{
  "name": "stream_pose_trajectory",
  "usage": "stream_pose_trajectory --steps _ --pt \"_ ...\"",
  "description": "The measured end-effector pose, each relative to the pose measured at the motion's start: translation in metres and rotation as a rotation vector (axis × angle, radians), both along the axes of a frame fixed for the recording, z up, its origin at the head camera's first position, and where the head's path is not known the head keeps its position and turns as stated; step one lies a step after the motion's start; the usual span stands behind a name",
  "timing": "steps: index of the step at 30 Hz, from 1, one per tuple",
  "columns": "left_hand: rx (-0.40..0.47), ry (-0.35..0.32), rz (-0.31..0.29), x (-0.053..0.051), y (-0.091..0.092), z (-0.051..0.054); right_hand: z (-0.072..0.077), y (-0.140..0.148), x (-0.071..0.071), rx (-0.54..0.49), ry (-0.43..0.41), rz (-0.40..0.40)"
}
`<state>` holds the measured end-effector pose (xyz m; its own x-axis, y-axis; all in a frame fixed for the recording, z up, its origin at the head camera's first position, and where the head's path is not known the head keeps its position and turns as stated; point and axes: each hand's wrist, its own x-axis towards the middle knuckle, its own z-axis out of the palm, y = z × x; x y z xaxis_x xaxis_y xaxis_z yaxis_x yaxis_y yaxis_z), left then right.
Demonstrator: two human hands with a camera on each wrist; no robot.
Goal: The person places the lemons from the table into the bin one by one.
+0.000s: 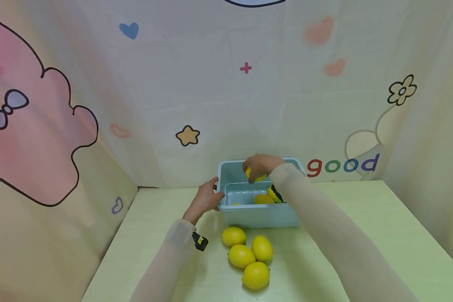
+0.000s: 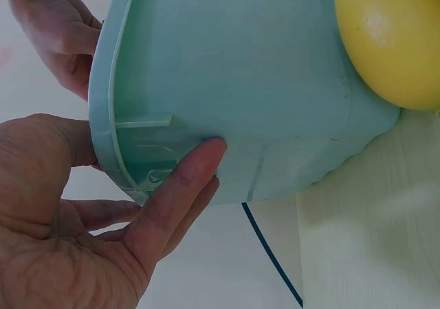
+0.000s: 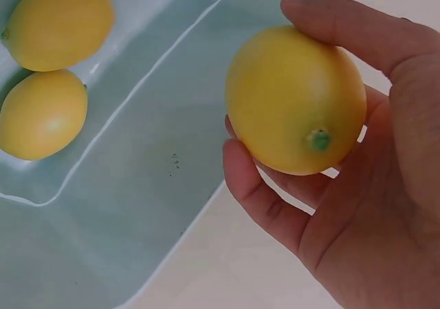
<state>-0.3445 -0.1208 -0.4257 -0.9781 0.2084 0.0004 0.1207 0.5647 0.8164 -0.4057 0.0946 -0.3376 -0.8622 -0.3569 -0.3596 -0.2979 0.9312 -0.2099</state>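
Observation:
A light blue plastic bin [image 1: 260, 219] [image 2: 240, 61] stands on the table. My left hand [image 1: 205, 197] [image 2: 103, 233] grips its left end, the thumb at the rim and the fingers against the outer wall. Over the inside of the bin, near its back wall, my right hand [image 1: 262, 162] [image 3: 385, 157] holds a yellow lemon [image 1: 256, 175] [image 3: 295, 99] between thumb and fingers. Other lemons [image 1: 264, 199] [image 3: 62, 23] lie on the bin's floor, partly hidden by the front wall and the right arm in the head view.
Several lemons [image 1: 241, 256] lie in a group on the pale table [image 1: 143, 251] in front of the bin, between the forearms. One lemon [image 2: 392, 40] shows close to the bin wall in the left wrist view. A printed curtain [image 1: 211, 92] hangs behind the bin.

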Motion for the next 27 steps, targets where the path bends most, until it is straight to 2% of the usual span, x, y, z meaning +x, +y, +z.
stream_pose_trajectory --steps 15,20,27 --pt "-0.019 0.003 -0.003 0.002 0.002 0.002 -0.002 0.005 -0.001 0.005 0.044 0.056" --pt "-0.013 0.001 -0.004 0.001 0.001 0.001 0.001 0.008 0.003 -0.019 0.054 0.084" --pt "-0.003 -0.004 0.000 0.001 0.000 0.002 0.007 0.011 0.012 -0.063 0.108 0.142"
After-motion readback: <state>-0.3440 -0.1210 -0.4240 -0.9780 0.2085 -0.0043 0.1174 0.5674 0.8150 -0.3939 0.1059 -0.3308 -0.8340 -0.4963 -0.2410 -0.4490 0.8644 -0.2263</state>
